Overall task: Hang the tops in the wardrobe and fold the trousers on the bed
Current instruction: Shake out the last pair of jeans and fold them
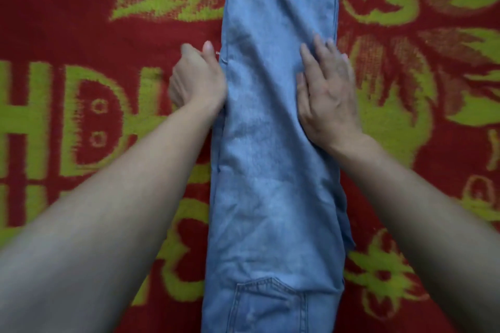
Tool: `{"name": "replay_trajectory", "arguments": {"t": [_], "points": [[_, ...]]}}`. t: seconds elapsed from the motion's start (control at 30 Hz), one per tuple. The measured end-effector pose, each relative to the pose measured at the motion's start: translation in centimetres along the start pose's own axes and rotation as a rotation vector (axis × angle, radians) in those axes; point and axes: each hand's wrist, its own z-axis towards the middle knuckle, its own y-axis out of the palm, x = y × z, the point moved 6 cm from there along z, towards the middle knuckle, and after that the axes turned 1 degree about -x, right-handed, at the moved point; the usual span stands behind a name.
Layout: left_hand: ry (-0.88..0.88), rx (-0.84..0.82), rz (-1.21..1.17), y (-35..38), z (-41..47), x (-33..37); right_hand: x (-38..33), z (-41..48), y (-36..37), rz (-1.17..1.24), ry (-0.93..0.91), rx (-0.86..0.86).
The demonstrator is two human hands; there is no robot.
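A home bedroom: a bed covered by a red blanket [94, 43] with green leaf and letter patterns, light blue jeans [273, 170] laid lengthwise on it.

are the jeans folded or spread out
Folded once, leg over leg: the jeans lie as one narrow strip on the blanket with a single back pocket showing. No crosswise fold in view.

Jeans [276, 143] lie flat as long strip down middle, near to far: low obstacle only

Bedcover [81, 43] bare left and right of strip; hand could pass on either side, widest at far left and far right

Left hand [197, 78], fingers curled, blocks left edge of strip midway; right hand [327, 94] lies flat on right part

Left forearm [108, 211] and right forearm [419, 211] slant in, closing near corners
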Motion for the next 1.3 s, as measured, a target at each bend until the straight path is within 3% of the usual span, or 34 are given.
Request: {"name": "replay_trajectory", "arguments": {"t": [0.07, 0.1, 0.17, 0.2, 0.4, 0.6, 0.7, 0.8, 0.87, 0.97, 1.17, 1.3], "points": [[0.182, 0.11, -0.049, -0.3, -4.6, 0.5, 0.1, -1.6, 0.2, -0.056, 0.02, -0.073], [0.314, 0.088, 0.017, 0.1, -6.7, 0.4, 0.3, -2.3, 0.5, -0.104, 0.003, -0.113], [0.55, -0.07, 0.276, 2.7, -9.1, -1.4, 1.3, -3.7, 1.2, -0.234, -0.029, -0.201], [0.587, -0.135, 0.339, 3.7, -9.0, -2.6, 2.3, -4.1, 1.6, -0.269, -0.014, -0.248], [0.59, -0.151, 0.385, 4.9, -8.3, -3.1, 4.8, -4.2, 2.9, -0.234, 0.084, -0.347], [0.517, -0.277, 0.401, 4.3, -8.5, -2.8, 4.0, -3.9, 1.6, -0.153, 0.136, -0.507], [0.478, -0.183, 0.307, 2.5, -11.5, -3.3, 1.1, -6.4, -1.0, -0.04, 0.2, -0.299], [0.516, -0.127, 0.285, 1.1, -17.7, -7.1, -2.3, -12.5, -3.1, -0.038, 0.103, -0.082], [0.515, -0.225, 0.378, 1.6, -21.4, -11.3, -2.6, -17.7, -2.0, -0.127, 0.039, -0.18], [0.46, -0.277, 0.451, 2.6, -23.2, -15.4, -0.7, -23.9, 0.4, -0.261, 0.092, -0.37], [0.498, -0.237, 0.34, 1.9, -23.7, -15.7, -0.6, -26.3, 0.0, -0.092, 0.267, -0.34], [0.294, -0.195, 0.162, -0.2, -28.1, -18.5, -0.9, -31.4, -2.0, 0.057, 0.427, -0.297]]}}
